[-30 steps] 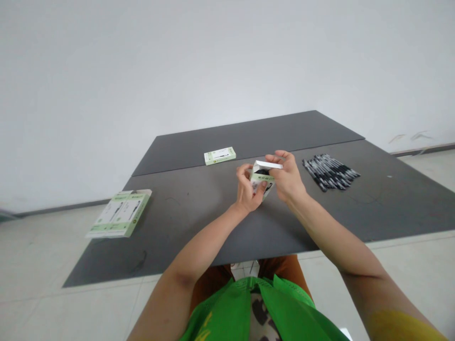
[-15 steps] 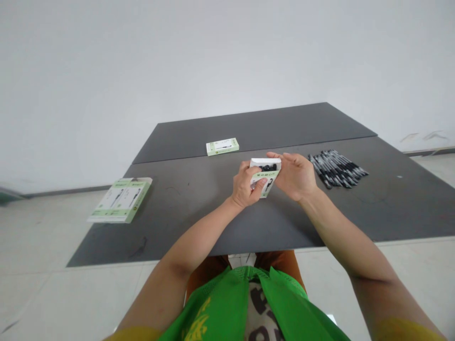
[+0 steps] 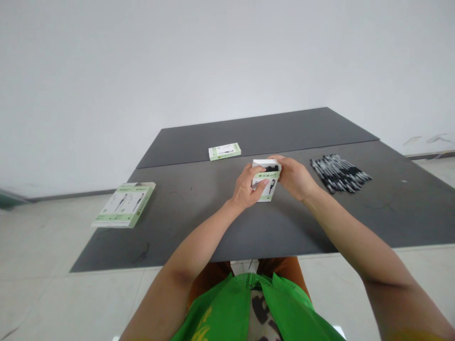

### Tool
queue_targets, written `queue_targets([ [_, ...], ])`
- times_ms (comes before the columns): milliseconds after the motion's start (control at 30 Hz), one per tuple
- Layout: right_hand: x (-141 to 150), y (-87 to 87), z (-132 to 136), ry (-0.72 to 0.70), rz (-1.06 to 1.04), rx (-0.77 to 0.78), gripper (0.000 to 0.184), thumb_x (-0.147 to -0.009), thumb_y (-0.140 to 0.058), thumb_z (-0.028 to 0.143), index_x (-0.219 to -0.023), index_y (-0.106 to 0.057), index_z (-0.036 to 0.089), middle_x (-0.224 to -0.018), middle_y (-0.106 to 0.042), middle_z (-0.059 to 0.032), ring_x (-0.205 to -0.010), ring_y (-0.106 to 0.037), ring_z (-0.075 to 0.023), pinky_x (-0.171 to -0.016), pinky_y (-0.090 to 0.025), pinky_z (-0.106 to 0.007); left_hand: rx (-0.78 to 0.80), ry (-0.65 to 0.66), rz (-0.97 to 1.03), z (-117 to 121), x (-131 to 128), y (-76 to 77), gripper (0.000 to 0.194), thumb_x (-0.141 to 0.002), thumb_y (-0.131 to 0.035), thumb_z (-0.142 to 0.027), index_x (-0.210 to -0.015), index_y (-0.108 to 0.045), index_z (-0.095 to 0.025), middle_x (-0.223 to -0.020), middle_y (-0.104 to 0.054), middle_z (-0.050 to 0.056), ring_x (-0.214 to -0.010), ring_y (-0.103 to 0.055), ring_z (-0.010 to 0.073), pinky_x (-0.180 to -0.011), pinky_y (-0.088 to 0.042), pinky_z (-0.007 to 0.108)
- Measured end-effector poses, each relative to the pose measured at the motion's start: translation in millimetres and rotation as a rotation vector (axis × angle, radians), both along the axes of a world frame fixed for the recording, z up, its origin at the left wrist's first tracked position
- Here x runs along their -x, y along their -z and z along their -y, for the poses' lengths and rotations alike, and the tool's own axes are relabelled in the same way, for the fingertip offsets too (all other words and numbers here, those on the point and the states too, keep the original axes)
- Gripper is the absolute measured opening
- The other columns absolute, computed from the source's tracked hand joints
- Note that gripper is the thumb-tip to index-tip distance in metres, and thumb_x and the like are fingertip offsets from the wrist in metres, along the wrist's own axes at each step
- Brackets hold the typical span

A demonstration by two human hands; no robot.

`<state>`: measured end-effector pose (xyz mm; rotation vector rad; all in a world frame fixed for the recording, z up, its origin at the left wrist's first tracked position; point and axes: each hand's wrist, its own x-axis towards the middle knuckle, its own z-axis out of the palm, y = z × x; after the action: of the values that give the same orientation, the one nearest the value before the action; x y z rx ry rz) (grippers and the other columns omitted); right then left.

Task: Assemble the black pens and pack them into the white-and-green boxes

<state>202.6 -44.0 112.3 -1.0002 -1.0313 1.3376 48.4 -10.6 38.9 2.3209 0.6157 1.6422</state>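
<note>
- A dark grey surface fills the middle of the view, with a white wall behind it and pale floor around it.
- At 9 o'clock, on the surface's left edge, lies a flat stack of green-and-white boxes.
- At 3 o'clock, well apart from the hands, lies a bundle of black pens, side by side.
- At the centre, the left hand and the right hand meet just above the surface.
- Between them is a small pen box, green and white, its top end open with dark pen ends showing inside.
- The left grip is clamped on the box's left side; the right grip is closed on its right side.
- At 12 o'clock, beyond the hands, lies another small green-and-white box, flat.
</note>
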Motion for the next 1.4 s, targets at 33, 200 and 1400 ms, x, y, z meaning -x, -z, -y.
queue_targets([
  [33,0.8,0.2,-1.7,0.007,0.047,-0.014,0.017,-0.075,-0.055,0.036,-0.079,-0.063,0.021,-0.079,-0.061,-0.0010,-0.073,-0.053,-0.0160,-0.066,-0.041,-0.028,-0.007,-0.013,-0.003,-0.1,-0.1,2.3,0.031,-0.092,-0.057,-0.036,-0.118,-0.051,-0.021,-0.107,-0.062,0.007,-0.101,-0.060,0.0194,-0.089,-0.050,0.036],
  [200,9.7,5.4,-8.7,0.147,0.113,-0.033,0.016,-0.074,-0.059,0.034,-0.083,-0.062,0.021,-0.083,-0.060,-0.0001,-0.075,-0.053,-0.0147,-0.066,-0.041,-0.027,0.026,-0.003,0.041,-4.3,-3.9,19.9,0.064,-0.090,-0.059,-0.044,-0.142,-0.027,-0.022,-0.130,-0.052,0.015,-0.115,-0.058,0.0241,-0.097,-0.049,0.041],
  [1400,1.9,35.0,22.2,0.207,0.154,0.130,0.053,-0.076,-0.062,0.053,-0.114,-0.070,0.018,-0.097,-0.074,-0.0075,-0.077,-0.066,-0.0193,-0.060,-0.048,-0.029,0.540,0.525,0.050,-8.5,-3.9,17.5,0.046,-0.088,-0.060,-0.049,-0.123,-0.048,-0.021,-0.118,-0.059,0.010,-0.095,-0.063,0.0177,-0.074,-0.051,0.028],
])
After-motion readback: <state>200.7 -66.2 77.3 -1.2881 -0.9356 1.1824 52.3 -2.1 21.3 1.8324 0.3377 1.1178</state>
